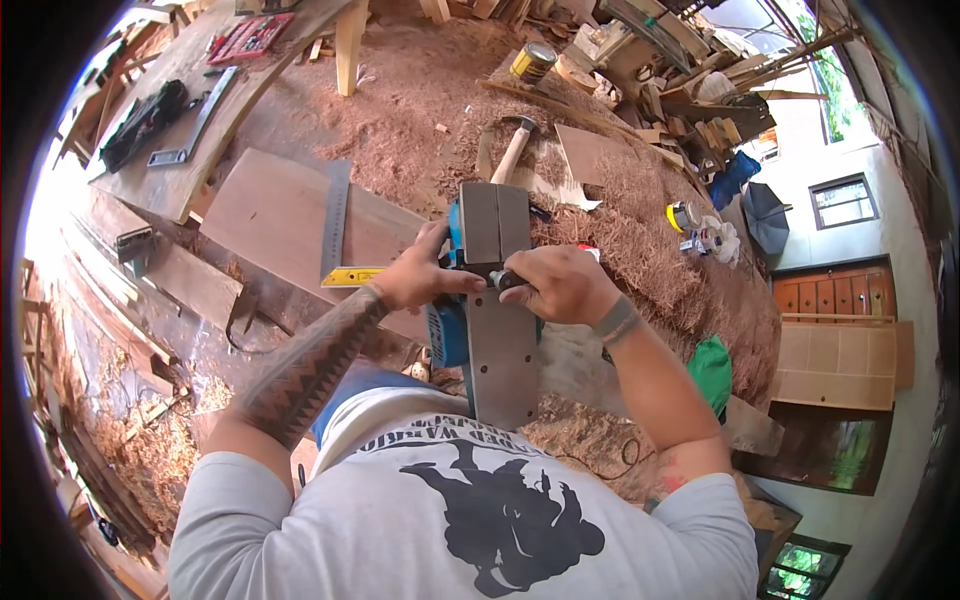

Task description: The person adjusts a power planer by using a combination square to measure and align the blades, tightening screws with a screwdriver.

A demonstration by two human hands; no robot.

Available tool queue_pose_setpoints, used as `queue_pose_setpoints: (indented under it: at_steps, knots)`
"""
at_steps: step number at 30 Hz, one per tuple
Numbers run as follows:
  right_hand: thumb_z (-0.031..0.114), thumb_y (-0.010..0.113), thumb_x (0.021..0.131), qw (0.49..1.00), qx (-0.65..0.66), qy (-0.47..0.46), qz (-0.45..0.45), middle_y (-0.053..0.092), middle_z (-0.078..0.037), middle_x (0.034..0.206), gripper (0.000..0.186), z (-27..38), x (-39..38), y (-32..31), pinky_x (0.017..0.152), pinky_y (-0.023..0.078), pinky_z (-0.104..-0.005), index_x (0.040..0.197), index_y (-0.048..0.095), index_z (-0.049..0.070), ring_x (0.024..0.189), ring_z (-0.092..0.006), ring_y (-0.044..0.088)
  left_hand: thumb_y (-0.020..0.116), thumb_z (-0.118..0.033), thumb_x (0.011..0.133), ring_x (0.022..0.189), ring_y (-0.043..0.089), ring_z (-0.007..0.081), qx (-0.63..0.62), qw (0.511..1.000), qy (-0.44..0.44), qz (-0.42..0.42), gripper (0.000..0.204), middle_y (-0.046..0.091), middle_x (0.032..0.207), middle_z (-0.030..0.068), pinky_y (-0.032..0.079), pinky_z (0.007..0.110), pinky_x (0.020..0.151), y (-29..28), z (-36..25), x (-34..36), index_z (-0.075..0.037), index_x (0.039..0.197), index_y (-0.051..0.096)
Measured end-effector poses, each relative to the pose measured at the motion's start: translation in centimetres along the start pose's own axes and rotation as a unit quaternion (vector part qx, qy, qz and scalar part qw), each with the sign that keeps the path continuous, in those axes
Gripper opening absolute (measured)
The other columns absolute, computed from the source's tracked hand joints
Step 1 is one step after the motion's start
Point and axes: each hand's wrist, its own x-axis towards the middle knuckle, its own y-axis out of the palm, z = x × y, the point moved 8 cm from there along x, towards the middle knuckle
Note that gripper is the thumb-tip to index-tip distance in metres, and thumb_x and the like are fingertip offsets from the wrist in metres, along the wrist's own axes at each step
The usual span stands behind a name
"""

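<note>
A blue electric planer [503,350] is turned over in front of my body, with its grey metal sole facing up. My left hand [415,275] grips its left side near the middle, the thumb lying across toward the cutter slot. In my right hand [562,284] is a small wrench-like tool [508,280] with a dark end, held at the slot between the two sole plates. Its exact kind is partly hidden by my fingers. Left of the planer, a square [338,215] with a yellow stock rests on a wide brown board [265,205].
A hammer [514,148] lies beyond the planer among wood shavings [620,265]. Farther off stand a yellow tin [533,62] and piled wood offcuts. A workbench [235,110] at the far left carries another square [195,120] and a black bag [145,125]. A green bag [711,375] sits at right.
</note>
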Motion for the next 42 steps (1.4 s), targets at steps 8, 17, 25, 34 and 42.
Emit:
queue_pose_setpoints:
  at_steps: [8,17,25,34,42]
  knots:
    - [0.049,0.069,0.099,0.974,-0.070,-0.094,0.196,0.069,-0.010,0.091,0.039,0.0,2.7,0.2,0.081,0.056,-0.0468,0.103,0.064,0.011,0.090,-0.0331,0.071,0.093,-0.053,0.073,0.121,0.065,0.0364,0.015,0.997,-0.065,0.044,0.114,0.037,0.151,0.0200,0.066,0.041,0.053,0.3,-0.8,-0.7,-0.010,0.162,0.037]
    - [0.054,0.071,0.094,0.920,-0.131,-0.270,0.252,0.066,-0.003,0.091,0.039,1.4,6.4,-0.8,0.083,0.054,-0.0439,0.099,0.064,0.016,0.093,-0.0273,0.069,0.091,-0.051,0.078,0.120,0.068,0.0307,0.031,0.990,-0.107,0.082,0.109,0.069,0.129,0.0213,0.065,0.045,0.073,0.7,-2.3,-0.6,-0.008,0.160,0.036]
    - [0.046,0.068,0.099,0.951,-0.098,-0.166,0.242,0.064,-0.007,0.090,0.035,-0.2,3.3,0.1,0.078,0.055,-0.0435,0.101,0.058,0.013,0.088,-0.0292,0.068,0.090,-0.050,0.081,0.073,0.068,0.0192,0.005,0.998,-0.047,0.044,0.101,0.069,0.111,0.0130,0.053,0.033,0.043,0.3,-2.2,-0.6,-0.008,0.157,0.037]
    - [0.047,0.067,0.101,0.972,-0.106,-0.114,0.176,0.065,-0.009,0.087,0.036,0.4,4.0,-0.4,0.075,0.056,-0.0465,0.104,0.060,0.011,0.085,-0.0324,0.070,0.088,-0.054,0.082,0.119,0.070,0.0317,0.015,0.993,-0.085,0.074,0.110,0.068,0.135,0.0223,0.064,0.045,0.083,-0.1,-2.0,-1.0,-0.007,0.163,0.032]
    - [0.045,0.068,0.101,0.989,-0.088,0.042,0.110,0.066,-0.012,0.085,0.039,1.3,1.9,1.3,0.069,0.056,-0.0479,0.107,0.058,0.008,0.085,-0.0343,0.071,0.088,-0.052,0.081,0.097,0.074,0.0285,-0.017,0.999,-0.031,0.037,0.106,0.070,0.124,0.0202,0.061,0.039,0.053,-0.5,1.6,0.0,-0.005,0.159,0.034]
